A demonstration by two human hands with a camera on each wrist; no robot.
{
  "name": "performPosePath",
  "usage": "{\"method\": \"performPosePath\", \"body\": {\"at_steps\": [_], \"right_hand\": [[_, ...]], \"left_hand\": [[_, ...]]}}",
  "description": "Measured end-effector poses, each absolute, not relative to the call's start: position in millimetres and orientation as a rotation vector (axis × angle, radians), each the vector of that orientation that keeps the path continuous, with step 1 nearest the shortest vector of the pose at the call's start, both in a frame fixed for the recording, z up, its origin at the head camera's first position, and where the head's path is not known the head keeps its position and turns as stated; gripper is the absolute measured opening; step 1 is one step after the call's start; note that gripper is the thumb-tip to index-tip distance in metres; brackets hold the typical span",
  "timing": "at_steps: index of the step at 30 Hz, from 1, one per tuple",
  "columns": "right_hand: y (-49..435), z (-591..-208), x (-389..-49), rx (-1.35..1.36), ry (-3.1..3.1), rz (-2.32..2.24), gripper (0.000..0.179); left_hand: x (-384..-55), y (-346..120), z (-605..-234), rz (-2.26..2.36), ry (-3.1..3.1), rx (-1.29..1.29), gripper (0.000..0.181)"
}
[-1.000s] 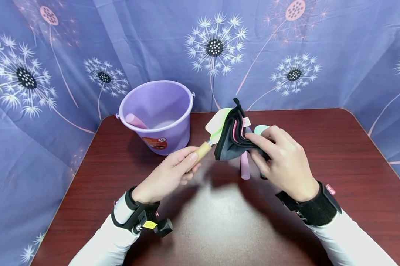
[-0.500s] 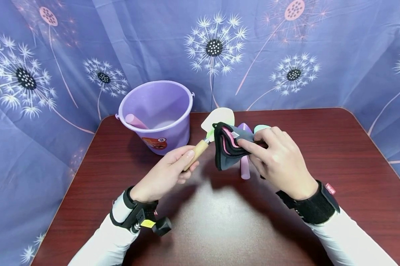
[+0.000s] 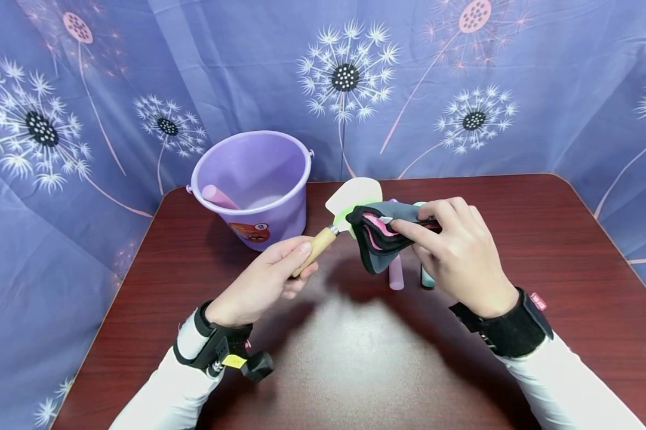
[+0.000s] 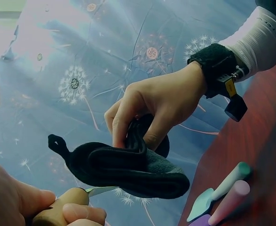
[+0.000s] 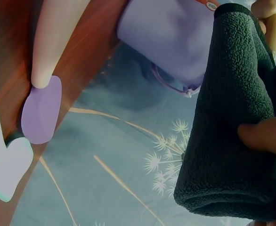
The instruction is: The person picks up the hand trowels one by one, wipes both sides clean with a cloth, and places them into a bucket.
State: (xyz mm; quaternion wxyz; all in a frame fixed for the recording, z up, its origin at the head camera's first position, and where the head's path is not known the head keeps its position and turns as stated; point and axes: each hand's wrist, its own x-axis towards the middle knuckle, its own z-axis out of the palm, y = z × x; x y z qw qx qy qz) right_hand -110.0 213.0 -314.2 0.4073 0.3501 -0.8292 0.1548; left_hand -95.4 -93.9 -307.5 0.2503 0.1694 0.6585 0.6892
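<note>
My left hand (image 3: 269, 275) grips the wooden handle (image 3: 316, 246) of a spatula, its pale green-white head (image 3: 357, 194) tilted up and away. In my right hand (image 3: 460, 257) is a folded dark grey cloth (image 3: 403, 210) with black edging and pink inner layers, pinched between thumb and fingers. The cloth overlaps the lower right of the spatula head in the head view. Seen from the left wrist, the cloth (image 4: 114, 169) is folded over in thick layers with a black loop at one corner. The right wrist view shows its fleecy outer side (image 5: 223, 103).
A purple bucket (image 3: 291, 221) stands at the back left with a pink handle (image 3: 219, 196) leaning inside. Behind the cloth, a purple spatula (image 5: 41, 113) and a mint spatula (image 5: 11, 169) lie side by side on the reddish-brown table (image 3: 559, 257). A blue dandelion-print curtain (image 3: 237, 65) hangs behind.
The cloth has tipped down and slid right along the spatula, uncovering most of its head. My right hand has turned slightly with it; my left hand has shifted only slightly.
</note>
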Motion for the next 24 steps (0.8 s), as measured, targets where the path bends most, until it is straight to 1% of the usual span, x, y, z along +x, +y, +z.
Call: {"method": "performPosePath", "body": {"at_steps": [12,24], "right_hand": [[221.5,-314.0,-115.5,0.812,-2.094,0.44,0.04],[231.4,-313.7,-119.8,0.755,-2.131,0.424,0.035]], "left_hand": [[-94.0,-93.7,-305.2,1.853,1.798,0.495,0.03],[-93.2,-93.5,-305.1,1.826,1.795,0.545,0.031]]}}
